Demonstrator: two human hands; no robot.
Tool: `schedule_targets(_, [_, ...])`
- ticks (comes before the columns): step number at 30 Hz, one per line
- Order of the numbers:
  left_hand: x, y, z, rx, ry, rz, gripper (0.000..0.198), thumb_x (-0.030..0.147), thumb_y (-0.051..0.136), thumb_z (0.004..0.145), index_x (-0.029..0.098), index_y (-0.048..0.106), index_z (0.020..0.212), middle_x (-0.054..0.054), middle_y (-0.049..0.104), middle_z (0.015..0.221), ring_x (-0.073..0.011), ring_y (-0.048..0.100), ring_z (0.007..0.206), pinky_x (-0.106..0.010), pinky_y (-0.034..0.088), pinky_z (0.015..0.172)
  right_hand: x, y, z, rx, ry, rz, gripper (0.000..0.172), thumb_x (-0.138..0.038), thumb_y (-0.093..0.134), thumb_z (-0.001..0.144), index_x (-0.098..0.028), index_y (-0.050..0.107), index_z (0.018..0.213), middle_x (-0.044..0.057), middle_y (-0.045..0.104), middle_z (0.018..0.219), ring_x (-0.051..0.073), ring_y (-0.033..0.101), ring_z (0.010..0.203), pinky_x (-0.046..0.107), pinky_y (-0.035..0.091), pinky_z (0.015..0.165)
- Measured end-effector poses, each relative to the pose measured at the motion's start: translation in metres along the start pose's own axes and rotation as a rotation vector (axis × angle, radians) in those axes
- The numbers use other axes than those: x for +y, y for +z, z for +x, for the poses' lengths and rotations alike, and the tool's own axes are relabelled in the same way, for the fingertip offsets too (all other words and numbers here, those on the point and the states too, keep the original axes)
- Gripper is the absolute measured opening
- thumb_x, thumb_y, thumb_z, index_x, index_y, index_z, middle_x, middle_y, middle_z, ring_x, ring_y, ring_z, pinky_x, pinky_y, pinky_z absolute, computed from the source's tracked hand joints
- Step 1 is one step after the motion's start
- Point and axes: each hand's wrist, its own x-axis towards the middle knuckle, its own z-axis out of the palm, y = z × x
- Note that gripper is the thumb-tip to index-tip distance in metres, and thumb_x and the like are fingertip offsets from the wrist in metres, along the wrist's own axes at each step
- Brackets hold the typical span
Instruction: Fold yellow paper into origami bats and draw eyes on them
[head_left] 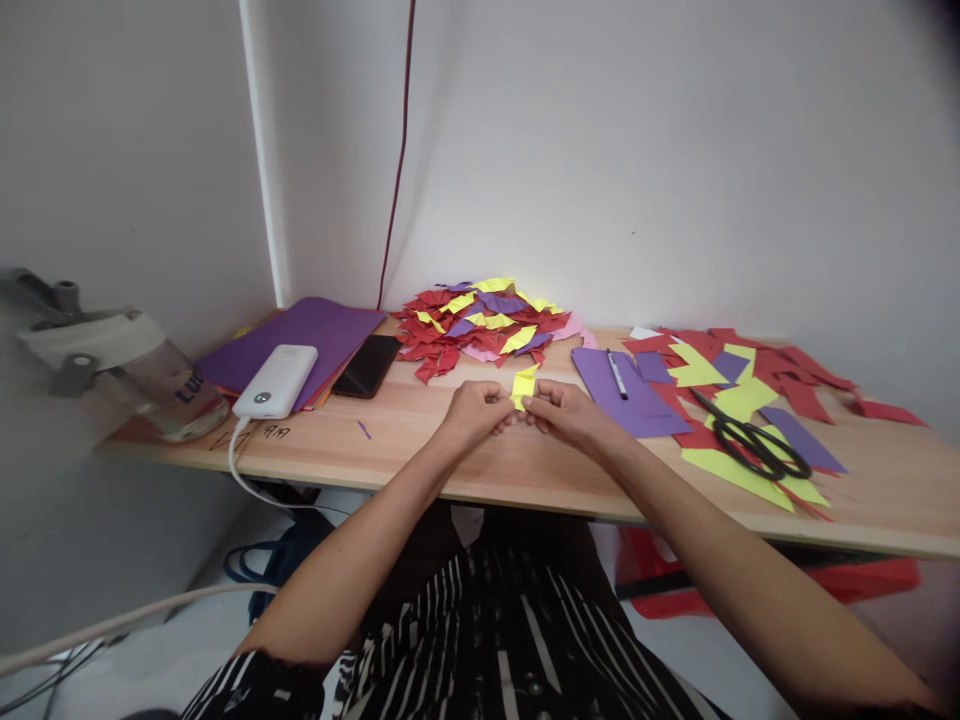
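Between my two hands, above the front middle of the table, is a small yellow paper piece (526,383) with creases in it. My left hand (480,406) pinches its left lower edge. From the other side my right hand (556,408) grips it, thumb on the paper. The lower end of the piece is partly hidden by the fingers. Just behind the hands lies a heap of folded paper pieces (480,325) in red, yellow, purple and pink. To the right of my right hand rests a purple sheet (637,405) with a pen (617,375) on it.
Black-handled scissors (757,447) lie on loose paper scraps (802,380) at the right. Leftward are a black phone (367,366), a white power bank (277,382) with a cable, purple sheets (330,320) and a clear bottle (161,385). The wooden table (420,450) stands against the wall.
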Motion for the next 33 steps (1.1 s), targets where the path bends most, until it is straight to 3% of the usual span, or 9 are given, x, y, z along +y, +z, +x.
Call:
schedule_targets(17, [-0.0001, 0.0005, 0.0013, 0.005, -0.016, -0.036, 0.013, 0.011, 0.055, 0.069, 0.013, 0.053, 0.056, 0.002, 0.056, 0.049, -0.0044, 0.048, 0.038, -0.016, 0.038, 0.042, 0.0000, 0.0005, -0.0015, 0.008, -0.012, -0.037, 0.020, -0.036, 0.063, 0.075, -0.018, 0.056, 0.076, -0.004, 0.056, 0.061, 0.008, 0.042, 0.050, 0.022, 0.027, 0.048])
schedule_targets(26, [0.0003, 0.0003, 0.0013, -0.010, -0.033, -0.022, 0.012, 0.007, 0.052, 0.068, 0.012, 0.055, 0.057, 0.001, 0.058, 0.050, -0.0048, 0.049, 0.039, -0.016, 0.039, 0.041, -0.0011, 0.0000, -0.0020, -0.016, -0.017, -0.015, 0.025, -0.041, 0.065, 0.076, -0.017, 0.059, 0.084, 0.000, 0.062, 0.069, 0.009, 0.046, 0.053, 0.022, 0.033, 0.050])
schedule_targets(33, [-0.0039, -0.0010, 0.0021, -0.007, -0.021, -0.005, 0.011, 0.010, 0.053, 0.068, 0.012, 0.055, 0.057, 0.002, 0.057, 0.050, -0.0046, 0.049, 0.040, -0.016, 0.040, 0.043, 0.0038, -0.0013, 0.0008, -0.006, 0.005, 0.003, 0.023, -0.040, 0.059, 0.079, -0.017, 0.059, 0.076, 0.002, 0.064, 0.069, 0.008, 0.047, 0.050, 0.022, 0.036, 0.050])
